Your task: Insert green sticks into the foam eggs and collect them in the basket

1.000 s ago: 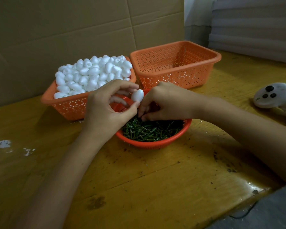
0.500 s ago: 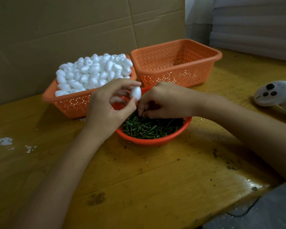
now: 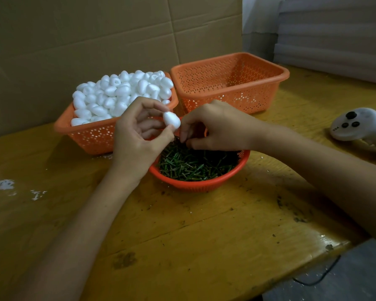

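Looks like this job's barely started. The collecting basket (image 3: 230, 83) toward the table's (image 3: 182, 235) back edge looks empty as far as I can see, while the other basket (image 3: 91, 135) beside it is heaped with foam eggs (image 3: 122, 92), way too many to count. Left hand (image 3: 137, 135) pinches one egg (image 3: 172, 120) over the round bowl (image 3: 195, 183). Right hand (image 3: 217, 127) has its fingers bunched just beside the egg, above the green sticks (image 3: 195, 164); can't tell if it's got one. So: two baskets, one bowl, zero finished eggs.
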`<state>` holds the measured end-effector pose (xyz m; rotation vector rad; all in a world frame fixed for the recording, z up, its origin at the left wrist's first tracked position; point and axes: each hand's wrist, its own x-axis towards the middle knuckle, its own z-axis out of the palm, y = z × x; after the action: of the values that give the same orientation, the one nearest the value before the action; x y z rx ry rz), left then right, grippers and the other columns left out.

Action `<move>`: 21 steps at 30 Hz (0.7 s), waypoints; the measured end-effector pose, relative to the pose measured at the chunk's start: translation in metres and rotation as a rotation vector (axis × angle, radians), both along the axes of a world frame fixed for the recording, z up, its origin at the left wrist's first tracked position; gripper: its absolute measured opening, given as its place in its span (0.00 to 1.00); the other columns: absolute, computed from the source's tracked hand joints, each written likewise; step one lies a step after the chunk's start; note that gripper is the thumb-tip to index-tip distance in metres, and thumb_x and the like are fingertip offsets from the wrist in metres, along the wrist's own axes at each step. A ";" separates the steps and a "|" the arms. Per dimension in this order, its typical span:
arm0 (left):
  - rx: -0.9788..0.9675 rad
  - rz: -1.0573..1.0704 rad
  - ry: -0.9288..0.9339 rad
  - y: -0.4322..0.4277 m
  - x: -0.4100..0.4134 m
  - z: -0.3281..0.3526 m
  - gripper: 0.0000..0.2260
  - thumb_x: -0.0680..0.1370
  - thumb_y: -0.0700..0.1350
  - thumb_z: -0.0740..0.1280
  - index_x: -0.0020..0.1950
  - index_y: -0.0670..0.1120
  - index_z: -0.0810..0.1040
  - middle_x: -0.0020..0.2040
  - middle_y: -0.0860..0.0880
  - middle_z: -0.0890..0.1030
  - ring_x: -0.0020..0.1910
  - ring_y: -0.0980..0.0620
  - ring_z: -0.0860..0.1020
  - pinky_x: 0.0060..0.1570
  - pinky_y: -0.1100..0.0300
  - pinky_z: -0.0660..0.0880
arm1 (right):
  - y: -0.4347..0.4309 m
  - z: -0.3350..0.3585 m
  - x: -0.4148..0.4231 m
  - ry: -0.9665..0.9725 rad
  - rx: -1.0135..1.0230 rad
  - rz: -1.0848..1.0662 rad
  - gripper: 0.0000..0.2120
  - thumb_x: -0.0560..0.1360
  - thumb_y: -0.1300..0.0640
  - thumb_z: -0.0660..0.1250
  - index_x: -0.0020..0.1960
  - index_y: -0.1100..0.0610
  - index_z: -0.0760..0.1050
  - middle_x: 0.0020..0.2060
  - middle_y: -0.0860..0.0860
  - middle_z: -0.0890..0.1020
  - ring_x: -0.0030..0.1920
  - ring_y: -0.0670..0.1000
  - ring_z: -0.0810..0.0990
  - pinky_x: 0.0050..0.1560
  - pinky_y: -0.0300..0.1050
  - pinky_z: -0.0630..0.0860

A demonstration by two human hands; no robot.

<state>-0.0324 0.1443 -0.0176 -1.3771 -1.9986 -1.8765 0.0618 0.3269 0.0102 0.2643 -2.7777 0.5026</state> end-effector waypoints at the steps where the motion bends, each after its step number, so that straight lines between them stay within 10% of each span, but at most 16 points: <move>1: 0.009 -0.001 -0.012 0.000 0.000 0.000 0.12 0.75 0.35 0.74 0.55 0.43 0.76 0.53 0.44 0.84 0.48 0.44 0.87 0.50 0.38 0.84 | 0.001 0.000 0.000 0.012 -0.026 -0.011 0.09 0.72 0.59 0.76 0.51 0.51 0.85 0.44 0.42 0.86 0.46 0.40 0.82 0.55 0.41 0.77; 21: 0.010 -0.008 -0.049 0.001 -0.003 -0.001 0.13 0.76 0.32 0.75 0.53 0.44 0.75 0.54 0.39 0.84 0.48 0.42 0.87 0.47 0.54 0.84 | 0.010 0.000 -0.005 0.007 -0.471 -0.055 0.16 0.69 0.66 0.81 0.54 0.61 0.82 0.41 0.52 0.88 0.45 0.46 0.88 0.55 0.51 0.84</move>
<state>-0.0355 0.1456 -0.0191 -1.3513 -2.0062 -1.9390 0.0570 0.3370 0.0103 0.0792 -2.5524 1.1076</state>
